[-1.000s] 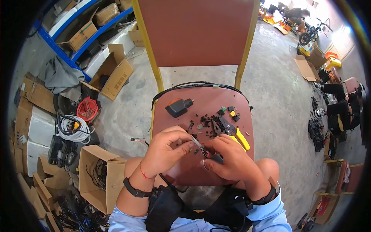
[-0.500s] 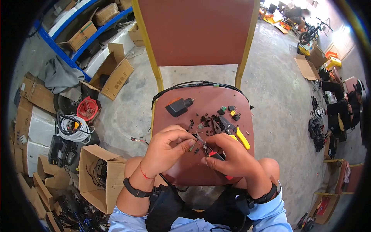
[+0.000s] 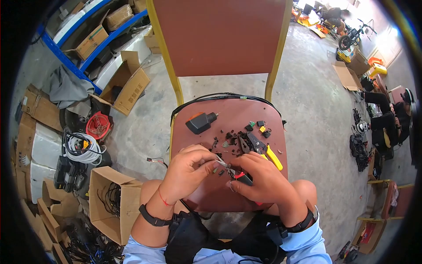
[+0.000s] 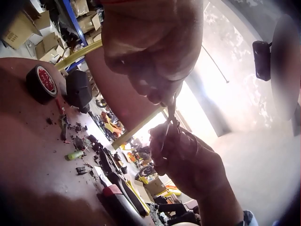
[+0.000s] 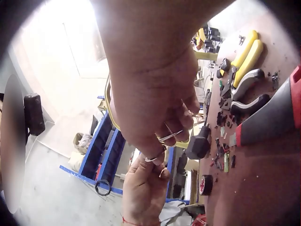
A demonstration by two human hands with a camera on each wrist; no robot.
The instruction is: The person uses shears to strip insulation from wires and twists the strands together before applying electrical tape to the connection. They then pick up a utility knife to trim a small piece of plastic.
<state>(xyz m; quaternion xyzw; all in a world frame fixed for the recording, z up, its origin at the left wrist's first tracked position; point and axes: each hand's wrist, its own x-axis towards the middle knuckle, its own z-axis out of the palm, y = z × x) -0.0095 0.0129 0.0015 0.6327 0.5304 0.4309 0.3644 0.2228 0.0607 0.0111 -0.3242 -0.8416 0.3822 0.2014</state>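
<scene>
The left hand pinches a small piece, mostly hidden by its fingertips, above the red-brown chair seat. Close by on the right, the right hand holds a thin silver tool that looks like small scissors, a metal loop at its thumb. In the left wrist view the tool's tip meets the fingertips of the left hand. Beneath the right hand lies a red-and-black handled tool. Yellow-handled pliers rest beside dark scraps on the seat.
A black lamp-like part with an orange face is at the seat's back left; a tape roll lies near it. Black cable rims the seat. Open boxes stand left, and a seated person is far right.
The view has shifted slightly. Both hands stay close together, with small turns of the fingers and the silver tool. The right hand covers the red-and-black handle differently.
</scene>
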